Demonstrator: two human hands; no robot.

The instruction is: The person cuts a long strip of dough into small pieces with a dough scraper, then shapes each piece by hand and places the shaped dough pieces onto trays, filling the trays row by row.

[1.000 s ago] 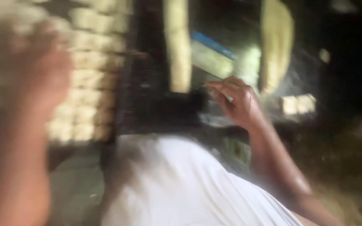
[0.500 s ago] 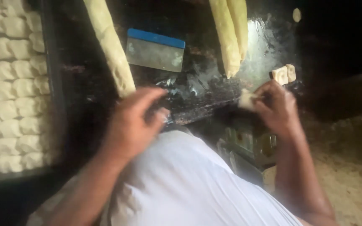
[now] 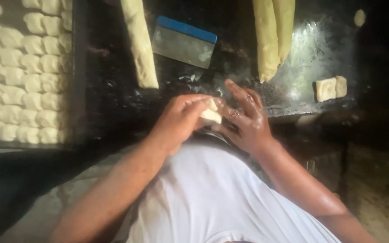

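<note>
Half a second before, the hands were apart, the right one pinching a small piece at the right edge of the table. Now both met at the centre of the frame, just over the table's near edge. The left hand [image 3: 181,119] was curled around a dough piece [image 3: 211,114] and the right hand [image 3: 244,119] lay half open against it, fingers spread (so the piece was pressed between the two). I judged that the shaping of this piece had begun.

The underside of the piece was hidden by the fingers. The tray [image 3: 75,67] of shaped pieces was cut off at the upper left. The long rolls [image 3: 140,45] and the scraper [image 3: 183,42] ran out of the top. The right side was too dark to read.
</note>
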